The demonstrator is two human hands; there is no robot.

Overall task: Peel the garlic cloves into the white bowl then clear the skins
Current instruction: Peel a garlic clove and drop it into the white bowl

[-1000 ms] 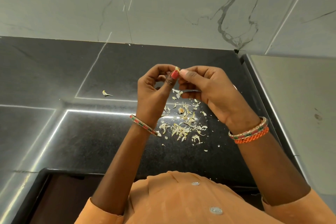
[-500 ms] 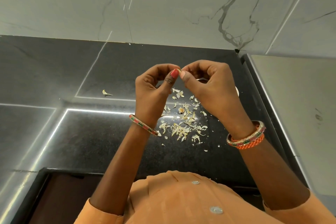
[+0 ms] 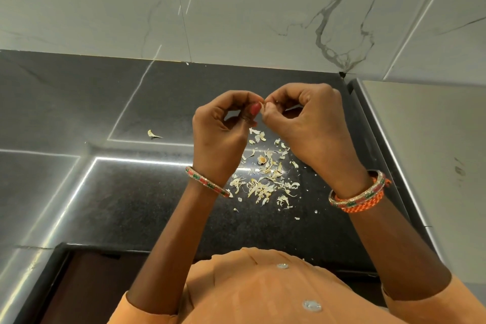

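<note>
Step in hand: you are in the peeling part of the task, judging by the garlic clove [image 3: 262, 107] pinched between your two hands above the dark surface [image 3: 126, 200].
Left hand: your left hand [image 3: 221, 134] has its fingers curled, and its thumb with the red nail presses the clove from the left.
Right hand: your right hand [image 3: 305, 123] has its fingers curled too, and its fingertips pinch the same clove from the right, touching the left thumb.
Garlic clove: only a sliver of pale skin shows between the fingertips; you cannot tell how much skin is left on it.
White bowl: it is hidden; a thin pale edge peeps out behind your right hand, too little to say it is the bowl.
Next move: it likely calls for pulling the loosened skin away with the right fingertips while the left holds the clove steady, then finding the bowl before letting the clove go.
Garlic skins: a scatter of garlic skins [image 3: 265, 181] lies on the surface right below your hands, between your wrists, with a dried root end [image 3: 262, 159] among them.
Stray skin: one stray piece [image 3: 152, 134] lies well apart to the left.
In the way: nothing stands between your hands and the pile; the clearing step is not yet begun.
Around: a marbled wall [image 3: 236, 8] stands behind the surface.
</note>
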